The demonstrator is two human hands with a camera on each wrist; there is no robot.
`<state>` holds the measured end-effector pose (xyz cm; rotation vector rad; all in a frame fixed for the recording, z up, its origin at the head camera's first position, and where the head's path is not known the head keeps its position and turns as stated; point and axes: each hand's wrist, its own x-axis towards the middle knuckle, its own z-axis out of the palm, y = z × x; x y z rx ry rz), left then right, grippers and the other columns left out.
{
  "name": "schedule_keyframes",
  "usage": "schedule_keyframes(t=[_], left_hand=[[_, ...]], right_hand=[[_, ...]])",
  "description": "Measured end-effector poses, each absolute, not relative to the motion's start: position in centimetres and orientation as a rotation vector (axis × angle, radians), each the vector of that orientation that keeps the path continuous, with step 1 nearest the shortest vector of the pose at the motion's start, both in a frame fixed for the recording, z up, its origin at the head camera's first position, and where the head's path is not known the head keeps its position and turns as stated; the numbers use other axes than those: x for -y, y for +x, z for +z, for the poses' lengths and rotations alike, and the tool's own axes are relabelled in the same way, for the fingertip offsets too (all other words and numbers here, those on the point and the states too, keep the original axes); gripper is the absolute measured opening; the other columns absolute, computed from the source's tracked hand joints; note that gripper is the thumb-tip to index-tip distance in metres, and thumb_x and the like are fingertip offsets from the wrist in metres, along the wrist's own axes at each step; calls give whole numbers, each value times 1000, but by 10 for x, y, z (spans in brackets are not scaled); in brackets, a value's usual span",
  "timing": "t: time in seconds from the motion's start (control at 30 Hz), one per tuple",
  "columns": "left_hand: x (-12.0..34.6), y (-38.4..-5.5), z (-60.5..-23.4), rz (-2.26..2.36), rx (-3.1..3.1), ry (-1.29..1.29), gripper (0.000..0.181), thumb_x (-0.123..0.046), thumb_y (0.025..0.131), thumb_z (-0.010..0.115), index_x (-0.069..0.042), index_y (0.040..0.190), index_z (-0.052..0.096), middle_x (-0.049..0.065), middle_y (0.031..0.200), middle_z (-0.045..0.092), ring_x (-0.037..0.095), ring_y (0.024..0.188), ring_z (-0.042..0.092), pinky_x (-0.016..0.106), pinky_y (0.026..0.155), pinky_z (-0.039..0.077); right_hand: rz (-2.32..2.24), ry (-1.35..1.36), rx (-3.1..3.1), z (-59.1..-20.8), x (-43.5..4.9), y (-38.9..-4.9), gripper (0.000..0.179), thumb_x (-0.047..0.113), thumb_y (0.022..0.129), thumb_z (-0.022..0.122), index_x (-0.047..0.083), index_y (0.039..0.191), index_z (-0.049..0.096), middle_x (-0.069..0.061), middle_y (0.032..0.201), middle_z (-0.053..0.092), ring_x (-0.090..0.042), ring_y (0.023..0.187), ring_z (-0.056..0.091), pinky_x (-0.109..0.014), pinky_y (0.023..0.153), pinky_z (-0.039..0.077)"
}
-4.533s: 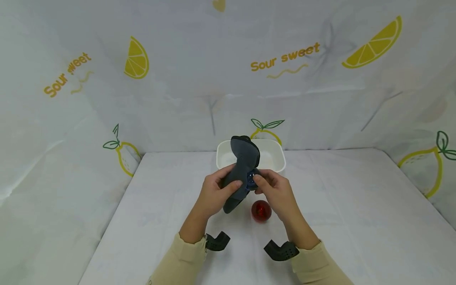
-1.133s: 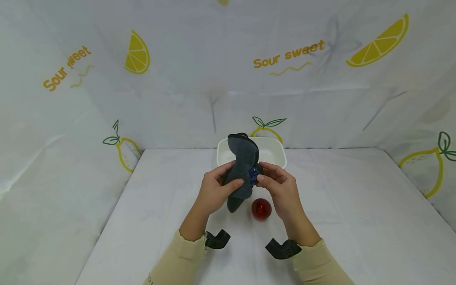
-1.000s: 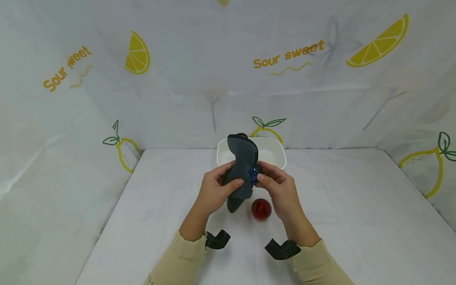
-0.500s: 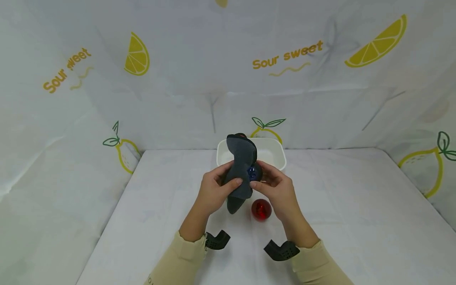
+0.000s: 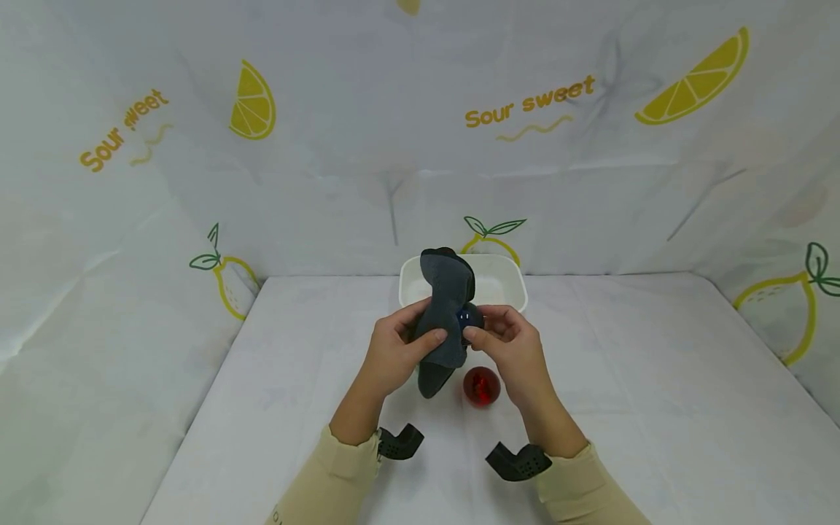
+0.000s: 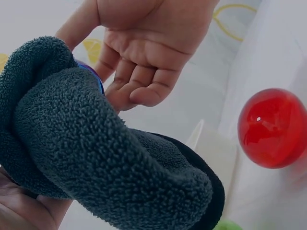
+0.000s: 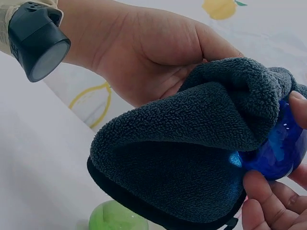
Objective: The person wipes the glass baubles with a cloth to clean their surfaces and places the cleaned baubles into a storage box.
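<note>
My left hand [image 5: 398, 348] grips a dark grey-blue terry cloth [image 5: 445, 302] with black edging, the thumb lying over its face. A shiny see-through blue ball [image 7: 276, 148] sits partly wrapped in a fold of that cloth. Thumb and fingers of my right hand [image 5: 514, 348] pinch the ball from the right; in the right wrist view, their tips touch its blue surface. Both cloth and ball are held up above the table. Below my right hand, a see-through red ball [image 5: 482, 387] rests on the white tabletop.
A white rectangular tray [image 5: 505, 288] stands at the back of the table, partly hidden behind the cloth. A green ball [image 7: 117, 218] shows under the cloth in the right wrist view. White sheeting [image 5: 315, 211] with lemon prints encloses the table's back and sides.
The fingers of my right hand shift on the blue ball, which turns against the cloth. The cloth tilts slightly while my left hand keeps its grip. The red ball stays put.
</note>
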<state>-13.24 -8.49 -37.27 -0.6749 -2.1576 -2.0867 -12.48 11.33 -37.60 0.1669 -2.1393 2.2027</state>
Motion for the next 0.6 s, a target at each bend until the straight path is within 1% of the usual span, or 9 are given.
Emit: schedule_keyframes(t=[0.13, 0.33, 0.43, 0.6], left_hand=[[85, -132, -372, -2086, 2169, -668, 51, -12, 90, 71, -4, 138, 56, 16, 128, 64, 25, 110, 67, 33, 92, 55], [85, -132, -373, -2095, 2201, -655, 51, -16, 90, 73, -6, 137, 57, 12, 130, 64, 23, 113, 66, 32, 94, 54], [84, -132, -372, -2099, 2212, -650, 51, -16, 90, 73, -7, 137, 57, 12, 130, 64, 24, 113, 66, 32, 94, 54], [84, -132, -373, -2091, 2229, -623, 52, -14, 89, 73, -7, 138, 56, 13, 131, 63, 24, 113, 66, 32, 93, 54]], right_hand=[[2171, 153, 2154, -375, -112, -125, 33, 14, 91, 70, -1, 119, 59, 2, 87, 67, -12, 74, 64, -25, 74, 58], [2148, 153, 2181, -376, -113, -125, 29, 17, 94, 66, -4, 114, 59, 4, 79, 68, -12, 68, 65, -25, 70, 58], [2152, 150, 2192, -377, -113, -125, 29, 17, 94, 67, -3, 114, 59, 3, 80, 68, -13, 68, 65, -25, 70, 58], [2149, 171, 2202, -378, -113, -126, 34, 17, 91, 72, 3, 119, 58, 0, 88, 66, -13, 73, 66, -27, 74, 58]])
